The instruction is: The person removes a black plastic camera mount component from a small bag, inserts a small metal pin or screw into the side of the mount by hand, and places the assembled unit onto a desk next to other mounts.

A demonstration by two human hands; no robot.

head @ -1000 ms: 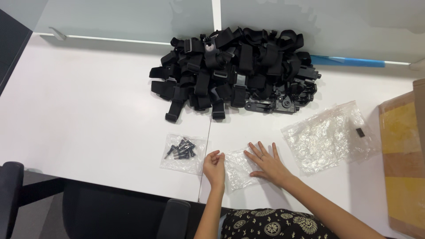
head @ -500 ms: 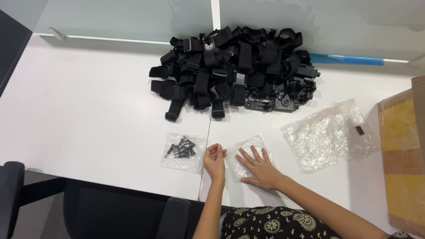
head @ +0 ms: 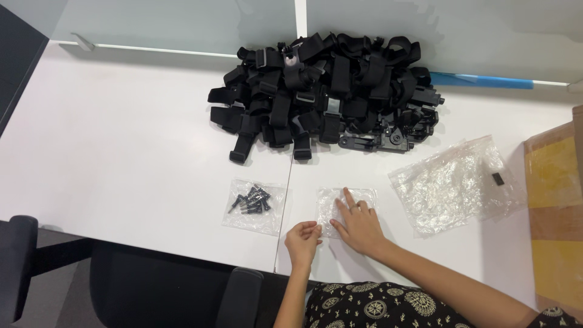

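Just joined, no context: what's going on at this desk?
A person seated at a white table presses the right hand flat on a small clear plastic bag, while the left hand pinches its near edge. A bag of black screws lies to the left, a larger bag stuffed with clear bags to the right, and a pile of black straps behind.

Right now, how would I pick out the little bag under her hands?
Start at the black strap pile and come toward the desk's near edge. Three clear bags lie there; it is the middle bag, flat under the right hand, smaller than the crinkled bag.
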